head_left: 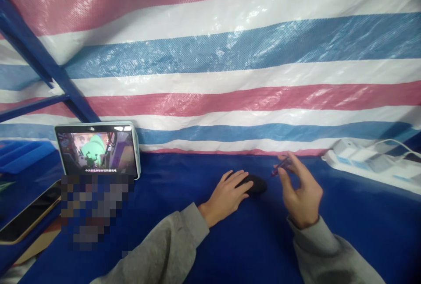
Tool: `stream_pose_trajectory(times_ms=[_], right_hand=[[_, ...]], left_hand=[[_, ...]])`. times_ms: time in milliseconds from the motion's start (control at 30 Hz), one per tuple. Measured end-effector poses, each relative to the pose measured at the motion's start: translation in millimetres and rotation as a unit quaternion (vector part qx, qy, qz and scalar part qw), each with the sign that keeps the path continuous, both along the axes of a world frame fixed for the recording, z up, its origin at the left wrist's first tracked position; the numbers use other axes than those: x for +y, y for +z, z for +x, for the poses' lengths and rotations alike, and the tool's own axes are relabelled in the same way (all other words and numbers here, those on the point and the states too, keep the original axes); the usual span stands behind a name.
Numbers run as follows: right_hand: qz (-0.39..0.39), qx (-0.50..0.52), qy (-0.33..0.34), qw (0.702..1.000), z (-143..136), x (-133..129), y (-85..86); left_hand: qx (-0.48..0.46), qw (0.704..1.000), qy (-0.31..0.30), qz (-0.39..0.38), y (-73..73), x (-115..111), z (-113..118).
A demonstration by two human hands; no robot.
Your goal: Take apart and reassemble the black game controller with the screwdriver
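Observation:
My left hand (226,196) rests on a black computer mouse (258,183), its fingers draped over the left end and gripping it against the blue tabletop. Just to the right, my right hand (301,189) is raised above the table. Between its thumb and forefinger it pinches a small purple, see-through piece (282,166), which is blurred, so its exact kind cannot be made out. A gap separates this piece from the mouse. Both wrists come out of grey sleeves.
On the left stands a tablet (98,150) playing a cartoon, with a pixelated patch below it. A phone (31,211) and a blue tray (26,154) lie further left. A white power strip (371,172) with chargers sits at right. Striped sheeting (213,56) closes the back.

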State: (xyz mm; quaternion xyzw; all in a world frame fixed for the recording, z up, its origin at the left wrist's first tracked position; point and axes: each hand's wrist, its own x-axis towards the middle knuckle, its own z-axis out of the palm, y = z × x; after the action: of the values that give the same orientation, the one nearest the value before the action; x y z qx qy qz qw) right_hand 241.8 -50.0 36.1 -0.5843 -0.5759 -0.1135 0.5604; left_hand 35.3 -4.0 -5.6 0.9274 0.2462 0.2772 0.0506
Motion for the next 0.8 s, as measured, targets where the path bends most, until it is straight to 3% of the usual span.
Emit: stream_pose_trajectory(times_ms=[167, 400, 567, 667, 800], right_hand=[[0.024, 0.023, 0.006, 0.999, 0.2, -0.2, -0.1], [-0.007, -0.006, 0.030, 0.999, 1.0, 0.3, 0.6], [0.037, -0.050, 0.005, 0.998, -1.5, -2.2, 8.7], [0.028, -0.060, 0.041, 0.997, -2.0, -3.2, 10.5], [0.033, -0.054, 0.010, 0.998, -1.8, -3.1, 9.9]], left_hand=[[-0.003, 1.000, -0.002, -0.002, -1.6, 0.6, -0.2], [0.002, 1.000, 0.001, 0.008, -0.7, -0.2, 0.4], [0.007, 1.000, 0.000, 0.006, -0.5, 0.1, 0.2], [0.004, 1.000, -0.001, 0.003, 0.2, 0.0, 0.2], [0.007, 1.000, -0.002, 0.003, 1.6, -0.6, 0.4]])
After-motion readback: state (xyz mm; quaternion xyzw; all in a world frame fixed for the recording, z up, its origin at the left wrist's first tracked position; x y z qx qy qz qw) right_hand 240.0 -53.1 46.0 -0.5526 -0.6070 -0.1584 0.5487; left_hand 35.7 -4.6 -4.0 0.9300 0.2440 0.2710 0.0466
